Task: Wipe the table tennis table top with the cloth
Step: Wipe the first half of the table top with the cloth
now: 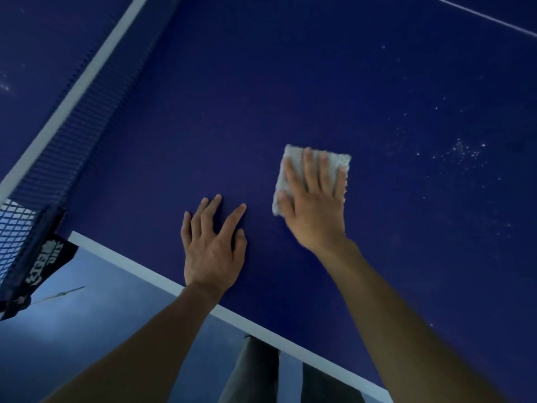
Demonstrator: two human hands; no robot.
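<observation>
White, nubbly terry cloth [337,159], folded into a small rectangle with a slightly frayed right edge, is seen lying flat on the deep blue table top [290,82], right of the frame's centre. It is pressed down by the right hand [315,207], whose fingers are laid straight and spread across it; nothing is gripped, and only the cloth's upper and left borders are left uncovered. The left hand [213,248] is rested on the bare surface just left of the cloth, palm down, fingers extended and apart, with nothing held. Fine white specks [462,149] are scattered over the surface towards the right edge of the frame. A white edge line [145,271] is shown running diagonally across the lower part, and the net [72,117] with its white top band is seen along the upper left. On the black net clamp [35,251] at the lower left, white lettering and an emblem are printed, but they are seen inverted and cannot be read.
</observation>
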